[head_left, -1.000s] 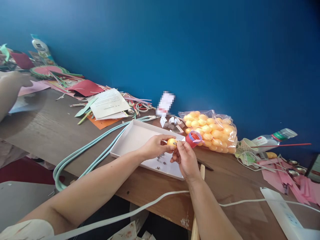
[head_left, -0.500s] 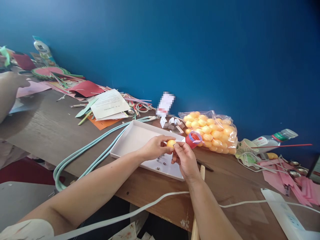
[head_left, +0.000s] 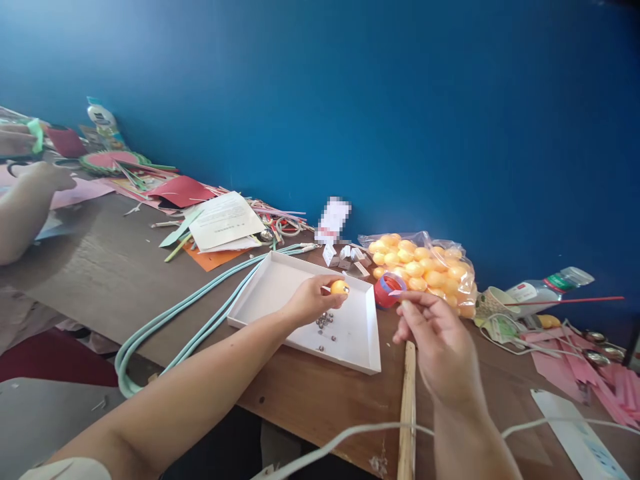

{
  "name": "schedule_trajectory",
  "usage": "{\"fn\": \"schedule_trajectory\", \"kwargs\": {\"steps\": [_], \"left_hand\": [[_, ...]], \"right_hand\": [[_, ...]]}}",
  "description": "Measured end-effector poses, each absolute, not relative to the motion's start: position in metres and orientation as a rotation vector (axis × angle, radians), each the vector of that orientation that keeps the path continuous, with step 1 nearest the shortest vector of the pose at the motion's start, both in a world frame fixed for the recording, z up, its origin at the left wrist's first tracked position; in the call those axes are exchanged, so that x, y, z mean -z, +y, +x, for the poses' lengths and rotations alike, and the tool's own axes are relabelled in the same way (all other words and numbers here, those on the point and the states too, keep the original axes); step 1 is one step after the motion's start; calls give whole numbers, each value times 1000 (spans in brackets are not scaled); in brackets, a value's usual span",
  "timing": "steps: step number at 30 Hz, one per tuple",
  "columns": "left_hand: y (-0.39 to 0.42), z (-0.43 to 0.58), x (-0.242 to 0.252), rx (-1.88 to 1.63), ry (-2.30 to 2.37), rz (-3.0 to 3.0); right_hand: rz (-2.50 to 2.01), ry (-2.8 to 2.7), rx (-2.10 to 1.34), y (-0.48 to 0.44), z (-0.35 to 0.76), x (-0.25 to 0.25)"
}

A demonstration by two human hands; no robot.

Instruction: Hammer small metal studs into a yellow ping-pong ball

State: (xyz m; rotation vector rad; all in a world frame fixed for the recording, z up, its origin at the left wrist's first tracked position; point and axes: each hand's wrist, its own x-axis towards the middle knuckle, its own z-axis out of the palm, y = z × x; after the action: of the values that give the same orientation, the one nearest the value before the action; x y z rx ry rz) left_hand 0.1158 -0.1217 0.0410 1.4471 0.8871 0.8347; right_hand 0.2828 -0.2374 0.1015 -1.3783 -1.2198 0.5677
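My left hand (head_left: 316, 301) is closed on an orange ping-pong ball (head_left: 339, 288), holding it over the shallow white box lid (head_left: 285, 272). A small dark metallic piece shows on the ball's right side. To the right, my right hand (head_left: 440, 337) pinches the loose end of the tape between thumb and index finger. That end comes off a red roll of tape (head_left: 384, 291) with a blue rim, standing beside the lid's right edge. Several small metal bells (head_left: 326, 320) lie in the lid.
A clear bag of orange balls (head_left: 420, 263) leans by the blue wall. Small white boxes (head_left: 346, 257) stand behind the lid. Pale blue cords (head_left: 187, 293) loop at left. A wooden stick (head_left: 407, 407) crosses the front edge. Another person's arm (head_left: 30, 200) is at far left.
My right hand has left the ball and moved right to the tape roll, taking its loose end. The left hand still holds the ball over the lid. The view has shifted slightly.
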Motion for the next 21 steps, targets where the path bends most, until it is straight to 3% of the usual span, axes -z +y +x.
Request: {"fn": "schedule_trajectory", "kwargs": {"steps": [4, 7, 13, 21], "left_hand": [[-122, 115, -41, -862, 898, 1433], [-124, 116, -42, -855, 898, 1419], [-125, 118, -41, -872, 887, 1404], [-127, 112, -50, -829, 937, 1488]], "right_hand": [[-1881, -1371, -235, -292, 304, -107], [-2127, -1226, -198, -325, 330, -84], [-2237, -1291, -238, -337, 334, -37], [-2433, -1141, -187, -361, 321, -28]]}}
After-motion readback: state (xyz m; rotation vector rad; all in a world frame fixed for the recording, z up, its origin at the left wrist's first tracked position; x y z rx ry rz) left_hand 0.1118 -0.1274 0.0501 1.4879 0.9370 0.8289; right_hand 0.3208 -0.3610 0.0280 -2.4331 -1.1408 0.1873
